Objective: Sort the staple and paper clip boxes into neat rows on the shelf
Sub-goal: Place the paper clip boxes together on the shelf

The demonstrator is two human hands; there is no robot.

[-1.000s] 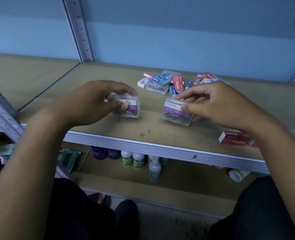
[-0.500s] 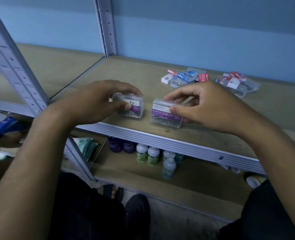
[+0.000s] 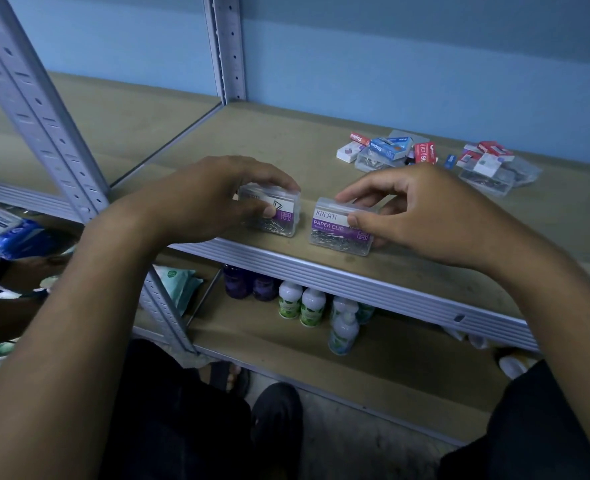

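Two clear paper clip boxes with purple labels stand side by side near the front edge of the wooden shelf. My left hand grips the left box from above, fingers behind it and thumb on its front. The right box, labelled KREATI PAPER CLIP, is pinched by my right hand. A narrow gap separates the two boxes. Farther back lies a loose heap of red, blue and white staple boxes and more clear boxes.
A perforated metal upright rises at the front left and another at the back. The lower shelf holds small bottles. The blue wall closes off the back. Another person's arm shows at the far left.
Both hands have carried their boxes leftward along the shelf's front edge and brought them closer together. The view has swung left, so the heap of boxes now sits farther right.
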